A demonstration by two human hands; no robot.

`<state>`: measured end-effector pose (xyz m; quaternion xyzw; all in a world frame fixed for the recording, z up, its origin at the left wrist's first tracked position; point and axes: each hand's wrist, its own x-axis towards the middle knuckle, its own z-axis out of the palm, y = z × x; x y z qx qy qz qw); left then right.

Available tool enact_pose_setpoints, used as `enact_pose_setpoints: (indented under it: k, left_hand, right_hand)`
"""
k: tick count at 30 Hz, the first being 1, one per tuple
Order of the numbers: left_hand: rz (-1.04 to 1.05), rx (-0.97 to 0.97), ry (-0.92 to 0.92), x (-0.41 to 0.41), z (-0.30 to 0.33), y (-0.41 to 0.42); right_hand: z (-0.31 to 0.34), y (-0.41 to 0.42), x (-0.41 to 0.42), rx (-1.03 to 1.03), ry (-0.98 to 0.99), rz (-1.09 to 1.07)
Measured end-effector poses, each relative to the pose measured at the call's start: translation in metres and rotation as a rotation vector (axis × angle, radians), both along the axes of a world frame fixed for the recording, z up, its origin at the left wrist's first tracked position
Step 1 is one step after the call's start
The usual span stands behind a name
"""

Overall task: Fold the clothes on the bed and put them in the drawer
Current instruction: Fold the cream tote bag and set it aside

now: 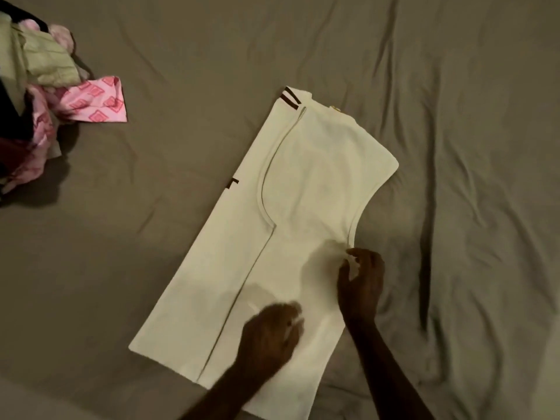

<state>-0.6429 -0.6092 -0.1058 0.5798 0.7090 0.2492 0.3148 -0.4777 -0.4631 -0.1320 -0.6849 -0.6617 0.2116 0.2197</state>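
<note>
Your right hand pinches the shirt edge; your left hand, blurred, grip unclear. A lopsided pull could undo the fold.

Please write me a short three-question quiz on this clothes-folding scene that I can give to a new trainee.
1. True or false: the white top lies bunched up in the pile of unfolded clothes.
2. Which hand pinches the white top near its armhole edge? A) left hand B) right hand C) neither
3. In a few words: where on the bed sheet does the pile of unfolded clothes lie, as the camera sees it?

Key
1. False: it is spread flat, one side folded inward.
2. B: the fingers pinch the fabric; the left hand, blurred, rests on the lower part.
3. Upper left corner, apart from the white top.
</note>
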Motion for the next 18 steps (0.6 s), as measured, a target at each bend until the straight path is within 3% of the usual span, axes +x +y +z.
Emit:
enact_pose_setpoints:
  k: [3, 4, 6, 8, 12, 18]
  left_hand:
    - [-0.036, -0.462, -0.265, 0.037, -0.009, -0.076]
    - [0.004, -0.509, -0.271, 0.052, -0.016, -0.085]
    - [0.085, -0.475, -0.077, 0.082, -0.032, -0.106]
    - [0.039, -0.561, 0.099, 0.098, -0.032, -0.126]
    - [-0.037, -0.710, -0.030, 0.111, -0.002, -0.131]
    - [0.166, -0.614, 0.063, 0.073, 0.037, -0.119]
  right_hand:
    - [0.002, -0.008, 0.043, -0.048, -0.073, -0.020]
    - [0.001, -0.010, 0.053, -0.077, -0.065, -0.020]
    - [0.003, -0.011, 0.065, -0.165, 0.014, -0.052]
    - [0.011, -0.007, 0.066, -0.318, 0.129, -0.109]
    - [0.014, 0.007, 0.061, -0.483, 0.153, -0.170]
    - [0.046, 0.010, 0.031, -0.511, 0.565, -0.263]
